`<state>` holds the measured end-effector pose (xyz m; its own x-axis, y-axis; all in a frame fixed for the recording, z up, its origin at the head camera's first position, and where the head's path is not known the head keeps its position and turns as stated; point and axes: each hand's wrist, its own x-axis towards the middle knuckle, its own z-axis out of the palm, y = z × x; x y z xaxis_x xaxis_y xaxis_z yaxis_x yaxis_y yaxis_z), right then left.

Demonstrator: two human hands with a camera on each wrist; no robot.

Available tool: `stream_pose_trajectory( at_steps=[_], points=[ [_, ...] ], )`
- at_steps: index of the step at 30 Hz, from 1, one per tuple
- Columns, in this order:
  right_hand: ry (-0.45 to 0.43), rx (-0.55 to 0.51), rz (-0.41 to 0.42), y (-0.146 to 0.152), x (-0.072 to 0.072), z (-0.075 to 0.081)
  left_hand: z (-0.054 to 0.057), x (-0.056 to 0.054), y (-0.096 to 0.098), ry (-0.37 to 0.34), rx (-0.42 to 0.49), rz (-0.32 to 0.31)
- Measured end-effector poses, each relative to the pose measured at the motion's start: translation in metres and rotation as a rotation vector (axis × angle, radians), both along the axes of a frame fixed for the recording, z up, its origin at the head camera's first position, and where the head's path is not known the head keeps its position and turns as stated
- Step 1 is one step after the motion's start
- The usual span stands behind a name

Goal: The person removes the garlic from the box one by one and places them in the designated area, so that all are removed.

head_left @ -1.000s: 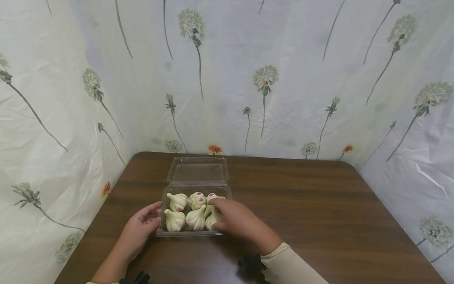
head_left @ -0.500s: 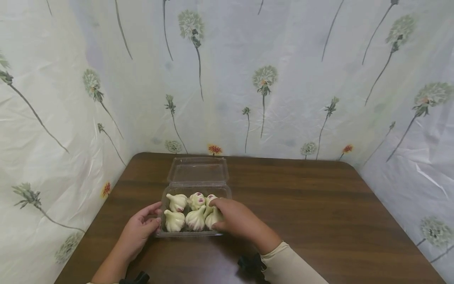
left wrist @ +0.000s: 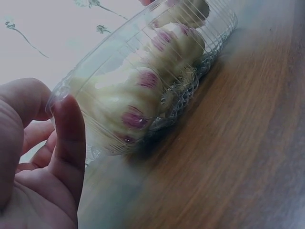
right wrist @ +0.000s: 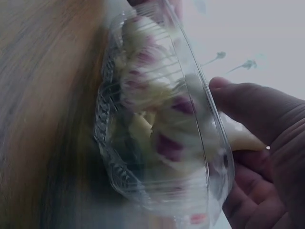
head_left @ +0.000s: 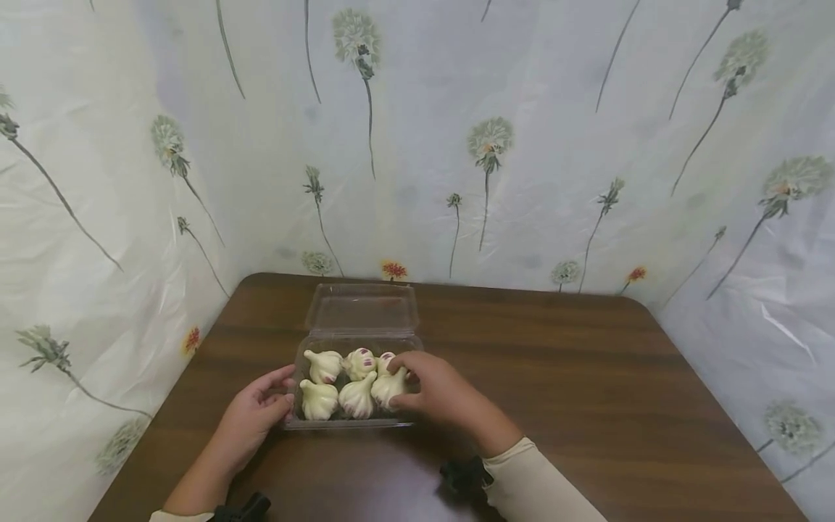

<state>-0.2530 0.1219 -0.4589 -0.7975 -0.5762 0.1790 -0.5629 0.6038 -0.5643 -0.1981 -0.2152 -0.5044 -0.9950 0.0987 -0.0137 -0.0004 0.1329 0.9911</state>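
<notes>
A clear plastic clamshell box (head_left: 339,425) holds several garlic bulbs (head_left: 357,396), whitish with purple marks, in two rows. At its left end my left hand (head_left: 251,413) pinches the rim between thumb and fingers, close up in the left wrist view (left wrist: 66,114). My right hand (head_left: 446,391) reaches over the right end and grips the front right garlic bulb (head_left: 385,390), thumb in front and fingers behind. In the right wrist view that bulb's neck (right wrist: 245,140) sticks out above the rim beside the thumb (right wrist: 257,102). The back right bulb is partly hidden by the fingers.
The box's hinged lid (head_left: 362,310) lies back behind it, folded fully away. Underneath is a dark brown wooden table (head_left: 554,362). A pale curtain (head_left: 417,145) with dandelion prints hangs round the back and both sides.
The right fingers have shifted up slightly, and the front right bulb shows more of itself between them. The left hand keeps its hold on the rim. The head view has shifted slightly.
</notes>
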Motion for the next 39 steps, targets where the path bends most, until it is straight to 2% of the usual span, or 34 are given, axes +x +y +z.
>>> stream_pose_trajectory(
  at_steps=[11,22,30,39],
  points=[
    [-0.111,-0.234,-0.092,0.013,-0.009,0.0,0.0,-0.002,0.001,0.003,0.028,-0.001],
    [-0.166,-0.379,-0.212,0.022,-0.013,-0.002,-0.003,-0.003,0.001,-0.01,0.041,0.007],
    [-0.109,-0.494,-0.254,0.032,-0.021,-0.004,-0.003,-0.003,0.0,-0.005,0.036,0.001],
    [-0.204,-0.614,-0.407,0.054,-0.038,-0.022,-0.003,-0.003,0.0,-0.003,0.022,0.011]
  ],
)
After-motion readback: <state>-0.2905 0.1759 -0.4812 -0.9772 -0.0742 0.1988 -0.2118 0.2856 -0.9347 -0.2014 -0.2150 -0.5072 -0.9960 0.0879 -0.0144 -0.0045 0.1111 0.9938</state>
